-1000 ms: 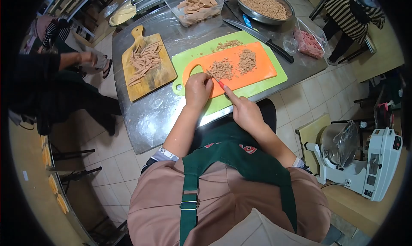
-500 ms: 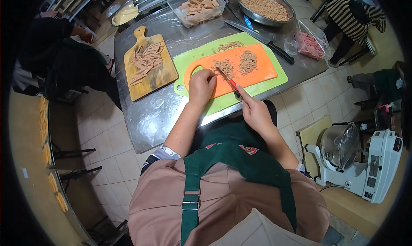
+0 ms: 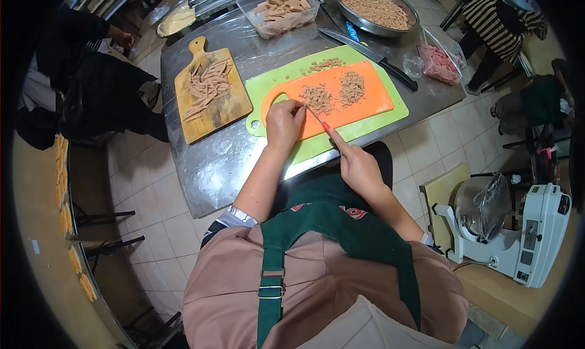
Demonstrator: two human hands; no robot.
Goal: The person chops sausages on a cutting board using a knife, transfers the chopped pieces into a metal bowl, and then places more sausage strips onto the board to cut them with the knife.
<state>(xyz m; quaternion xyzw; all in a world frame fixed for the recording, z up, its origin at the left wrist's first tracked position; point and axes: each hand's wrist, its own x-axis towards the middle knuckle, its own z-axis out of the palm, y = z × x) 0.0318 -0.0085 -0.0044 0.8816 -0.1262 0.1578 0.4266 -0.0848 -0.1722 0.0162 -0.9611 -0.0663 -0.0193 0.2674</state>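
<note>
My right hand is wrapped round the red and black handle of a small knife. Its blade points to my left fingertips, over the orange cutting board. Fingers curled, my left hand rests at the board's left end; what it pinches, if anything, is hidden. Small diced meat pieces lie just beyond the blade, and another diced pile is to their right. Under the orange board is a larger green cutting board, with more bits along its far part.
Meat strips lie on a wooden paddle board at left. Farther back are a plastic tub of meat chunks, a steel bowl of diced pieces, a large knife and bagged pink meat. People stand left and right.
The small knife has drawn back toward me and its blade has turned toward my left fingers. My left hand has hardly moved. The person at left has shifted.
</note>
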